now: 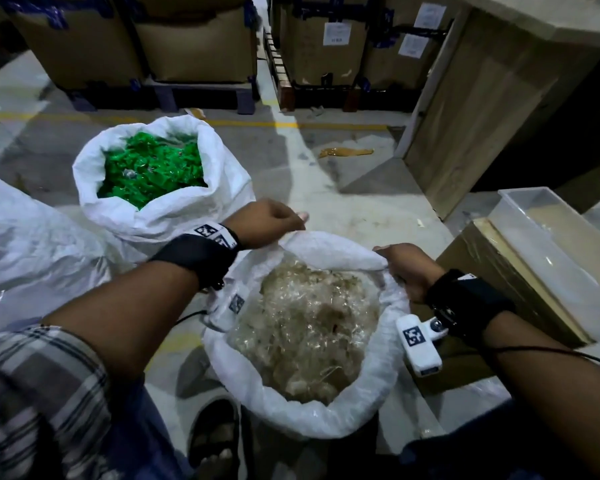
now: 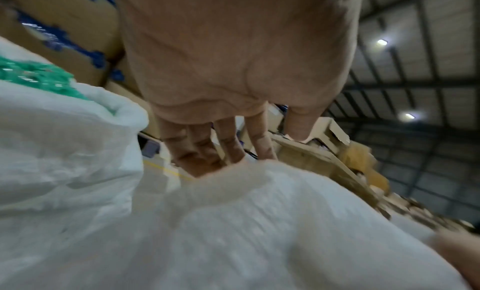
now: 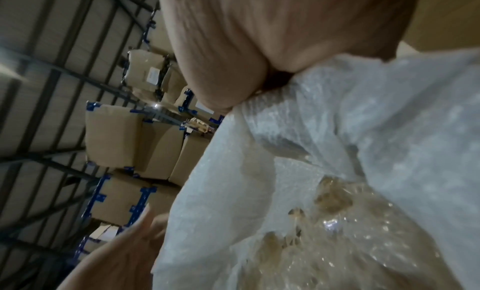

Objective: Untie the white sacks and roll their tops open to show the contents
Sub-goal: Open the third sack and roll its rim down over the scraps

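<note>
Gripping the near sack's (image 1: 343,420) rolled rim, both hands spread apart.

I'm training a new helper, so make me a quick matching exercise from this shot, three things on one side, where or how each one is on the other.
Things:
1. sack of green pieces
2. sack of clear scraps
3. cardboard box

States:
A. under a clear plastic tray
B. left hand and right hand gripping its rim
C. open, nobody touching it

Pairs: 1-C, 2-B, 3-A
</note>
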